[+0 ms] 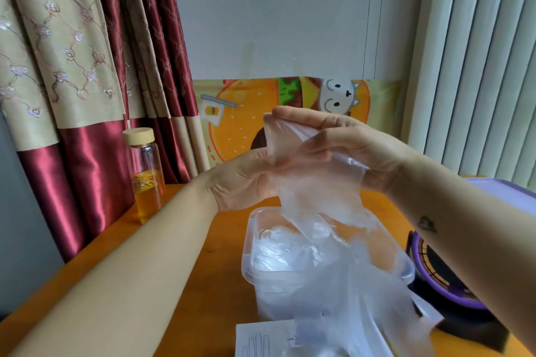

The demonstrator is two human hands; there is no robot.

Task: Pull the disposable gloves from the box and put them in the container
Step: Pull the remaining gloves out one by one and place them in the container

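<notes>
A clear disposable glove [342,240] hangs stretched from both hands down to the white glove box [261,339] at the bottom edge. My right hand [348,142] pinches the glove's top edge above the clear plastic container [249,264]. My left hand [240,180] holds the glove lower down, its fingers partly hidden behind the film. The container holds several crumpled clear gloves [278,252]. The glove's lower part drapes in front of the container.
A glass bottle [145,174] of yellow liquid stands at the table's left edge by a red and beige curtain [72,81]. A purple-rimmed black object [446,293] sits right of the container. A burger-print board [246,113] leans on the wall.
</notes>
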